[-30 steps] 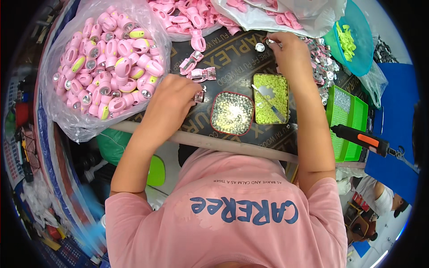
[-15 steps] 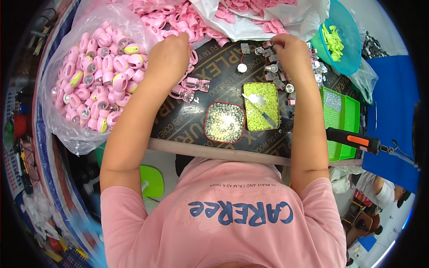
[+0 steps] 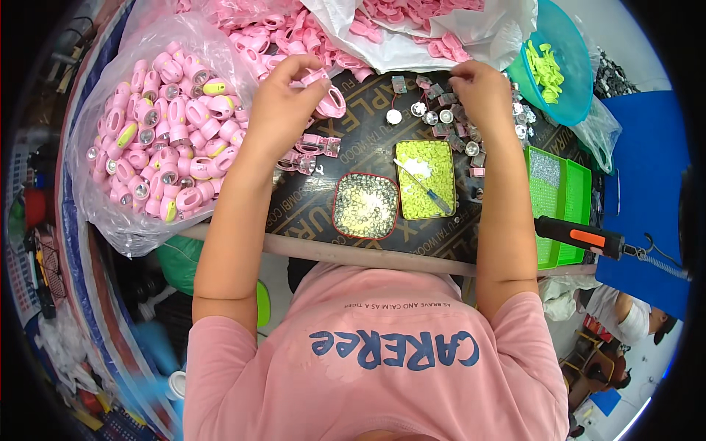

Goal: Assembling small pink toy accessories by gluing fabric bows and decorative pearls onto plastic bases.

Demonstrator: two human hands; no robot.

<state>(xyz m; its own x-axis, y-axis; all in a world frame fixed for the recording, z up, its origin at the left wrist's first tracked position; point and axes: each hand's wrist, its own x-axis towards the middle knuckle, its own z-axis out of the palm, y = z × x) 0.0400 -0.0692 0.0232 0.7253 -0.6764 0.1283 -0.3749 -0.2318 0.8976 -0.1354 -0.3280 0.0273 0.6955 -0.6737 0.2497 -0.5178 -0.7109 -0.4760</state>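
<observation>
My left hand [image 3: 285, 103] grips a pink plastic flashlight shell [image 3: 332, 103] between thumb and fingers, above the dark table. Below it lie open pink shells with lamp parts in them [image 3: 318, 144]. Over on the right, my right hand [image 3: 483, 94] reaches into a loose pile of lamp units [image 3: 446, 117] with silver reflectors and small boxy holders. Its fingers are closed; what is at their tips is hidden. Nearer to me stand a red-rimmed tin [image 3: 335, 209] of small shiny round parts and a tin [image 3: 398, 187] of yellow-green bits, with a screwdriver [image 3: 439, 201] across it.
A clear bag [image 3: 82, 158] of pink flashlights fills the left side. More pink shells [image 3: 298, 33] and a white bag [image 3: 507, 33] lie at the back. On the right are a teal bowl [image 3: 581, 81], green trays [image 3: 573, 176] and a black-and-orange tool [image 3: 581, 235] on a coiled cord.
My left hand has come away from the heap of pink shells, slightly right, with a shell now showing in it. My right hand remains by the lamp units, having shifted slightly.
</observation>
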